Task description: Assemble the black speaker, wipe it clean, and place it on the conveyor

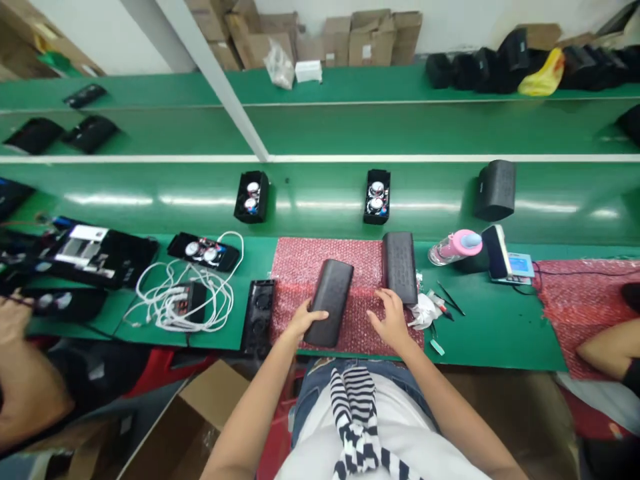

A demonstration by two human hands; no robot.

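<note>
My left hand grips the lower left side of a black speaker-like case, its thumb lying across the dark face. The case is tilted slightly over a pink bubble-wrap mat. To its right, my right hand has its fingers apart and holds nothing. Just beyond those fingers lies a second black case, partly on the mat's right edge. A black housing with two round openings rests left of the mat.
White cables lie coiled at left near an open speaker housing. At right stand a pink-capped bottle, crumpled white tissue and thin tools. Two open housings sit behind. Other people's arms show at both sides.
</note>
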